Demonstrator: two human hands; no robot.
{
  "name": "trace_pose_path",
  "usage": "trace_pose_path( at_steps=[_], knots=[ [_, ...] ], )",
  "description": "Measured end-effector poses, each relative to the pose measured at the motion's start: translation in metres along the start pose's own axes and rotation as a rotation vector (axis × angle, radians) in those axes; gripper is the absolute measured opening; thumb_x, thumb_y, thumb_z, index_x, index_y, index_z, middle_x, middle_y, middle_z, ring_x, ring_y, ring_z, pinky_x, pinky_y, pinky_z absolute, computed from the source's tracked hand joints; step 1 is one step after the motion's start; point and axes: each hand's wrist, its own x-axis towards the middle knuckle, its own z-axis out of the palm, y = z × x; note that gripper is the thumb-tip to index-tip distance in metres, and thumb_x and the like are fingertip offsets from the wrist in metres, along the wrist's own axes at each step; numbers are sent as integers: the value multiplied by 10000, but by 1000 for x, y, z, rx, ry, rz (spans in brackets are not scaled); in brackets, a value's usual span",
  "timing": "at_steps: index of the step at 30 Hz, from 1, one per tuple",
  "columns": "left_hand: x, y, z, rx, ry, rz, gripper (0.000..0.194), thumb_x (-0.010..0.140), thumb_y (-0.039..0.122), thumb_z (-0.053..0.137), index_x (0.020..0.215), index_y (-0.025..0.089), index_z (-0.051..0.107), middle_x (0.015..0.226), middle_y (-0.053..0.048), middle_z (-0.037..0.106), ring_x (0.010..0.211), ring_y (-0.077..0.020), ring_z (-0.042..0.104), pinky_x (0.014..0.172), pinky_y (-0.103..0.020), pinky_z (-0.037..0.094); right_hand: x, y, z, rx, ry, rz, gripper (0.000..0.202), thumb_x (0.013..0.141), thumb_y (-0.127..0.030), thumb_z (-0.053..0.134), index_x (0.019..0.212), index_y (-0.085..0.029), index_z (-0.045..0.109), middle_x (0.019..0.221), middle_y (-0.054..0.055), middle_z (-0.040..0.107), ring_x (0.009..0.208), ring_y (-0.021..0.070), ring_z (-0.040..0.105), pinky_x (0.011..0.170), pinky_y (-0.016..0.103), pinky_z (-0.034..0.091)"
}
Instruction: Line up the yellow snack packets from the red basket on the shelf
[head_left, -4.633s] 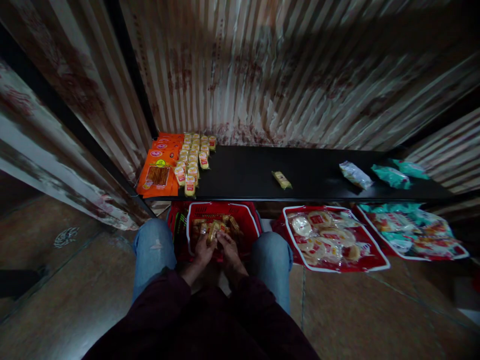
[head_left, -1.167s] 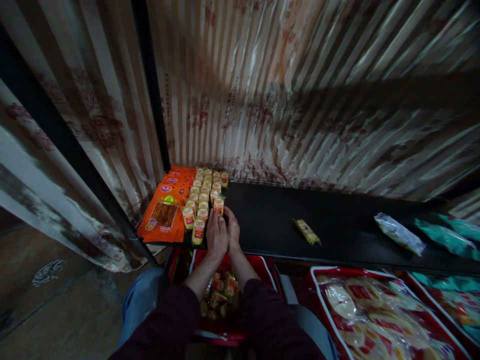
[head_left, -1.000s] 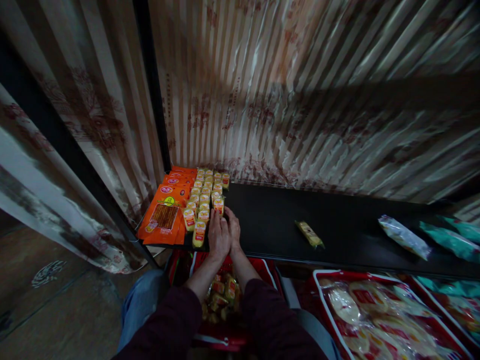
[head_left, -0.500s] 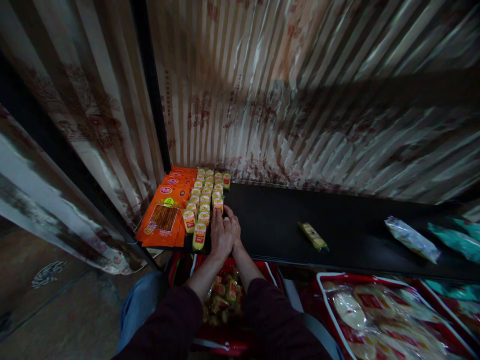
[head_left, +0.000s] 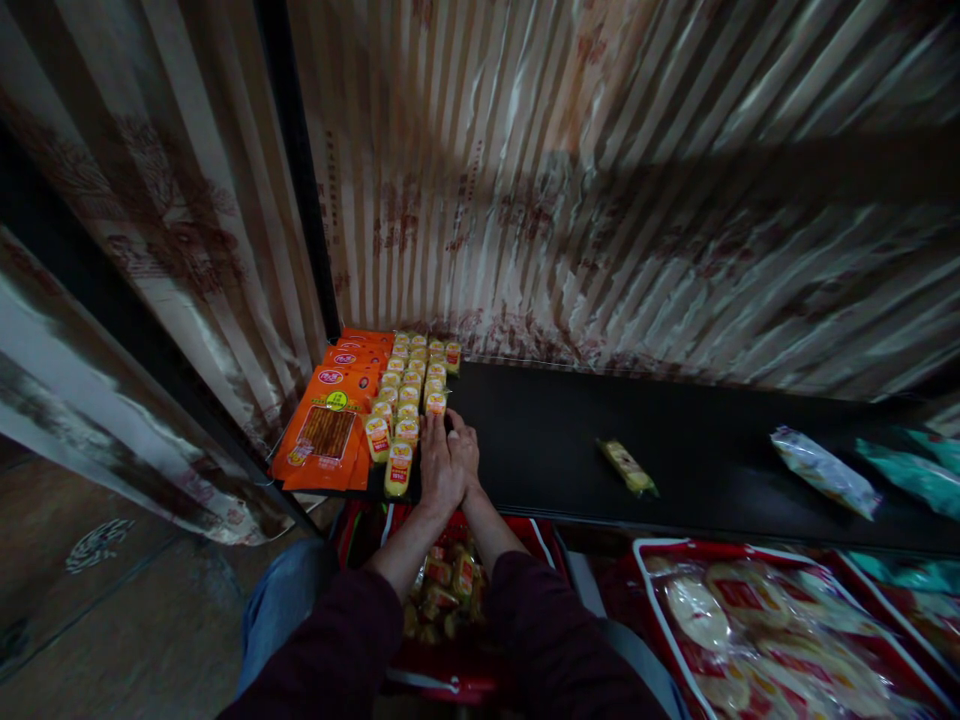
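My left hand (head_left: 441, 472) and my right hand (head_left: 466, 457) are pressed together over the front of the black shelf (head_left: 540, 440). Their fingers close round the near end of a small yellow packaged cake (head_left: 435, 402), the front one of its row; its lower part is hidden by them. Directly left, more yellow packaged cakes (head_left: 409, 393) stand in rows running back to the wall. One yellow pack (head_left: 398, 468) sits near the shelf's front edge, just left of my left hand. Overlapping orange snack bags (head_left: 326, 435) lie at the shelf's left end.
A single wrapped piece (head_left: 627, 468) lies farther right on the shelf, then a white-blue packet (head_left: 825, 473) and teal packets (head_left: 911, 475). Below my forearms is a red crate (head_left: 536, 540) of wrapped cakes. Another red crate (head_left: 651, 590) holds flat round packs. A dark post (head_left: 296, 150) rises at left.
The view has shifted very slightly. Both hands stay at the front of the same row of yellow packs, with almost no visible movement.
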Motion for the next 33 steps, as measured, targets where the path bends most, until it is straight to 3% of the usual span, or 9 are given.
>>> trace_pose_path(
  at_steps=[7, 12, 16, 20, 28, 33],
  knots=[
    [-2, -1, -2, 7, 7, -13, 531, 901, 347, 365, 1393, 161, 432, 1452, -101, 447, 1439, -280, 208, 1201, -445, 130, 1, 9, 2, 152, 38, 57, 444, 804, -166, 428, 1217, -227, 581, 1214, 41, 654, 1129, 171, 563, 1014, 324, 397],
    [-6, 2, -2, 19, 7, -11, 532, 897, 316, 363, 1380, 106, 442, 1482, -138, 396, 1441, -249, 213, 1205, -418, 129, -1, 14, -2, 221, 59, 98, 486, 787, -183, 412, 1250, -172, 561, 1262, 81, 620, 1157, 199, 561, 1042, 368, 410],
    [-15, 8, -6, 75, -4, 7, 536, 901, 281, 322, 1374, 52, 431, 1491, -170, 368, 1435, -240, 233, 1194, -433, 167, -6, 12, -10, 306, 53, 78, 474, 772, -176, 415, 1210, -201, 595, 1227, 64, 642, 1138, 196, 580, 1044, 384, 425],
    [-27, 10, -13, 107, -43, 5, 508, 910, 297, 327, 1335, 62, 478, 1450, -173, 431, 1400, -229, 317, 1177, -407, 227, -17, 5, -21, 275, 17, 46, 472, 761, -155, 413, 1189, -177, 609, 1223, 79, 640, 1141, 193, 575, 1045, 371, 422],
    [-64, 5, -30, 92, -144, 142, 474, 950, 351, 273, 1260, 119, 547, 1360, -135, 523, 1300, -186, 442, 1134, -354, 313, -56, -14, -41, 236, -9, -15, 439, 773, -116, 381, 1121, -167, 644, 1179, 91, 638, 1131, 188, 562, 1026, 350, 427],
    [-103, -13, -46, 122, -210, 267, 446, 952, 332, 264, 1221, 147, 569, 1352, -134, 510, 1276, -192, 458, 1112, -355, 350, -108, -16, -49, 209, 37, -21, 472, 803, -97, 361, 1203, -158, 604, 1233, 109, 593, 1166, 188, 536, 1055, 369, 412]
  ],
)
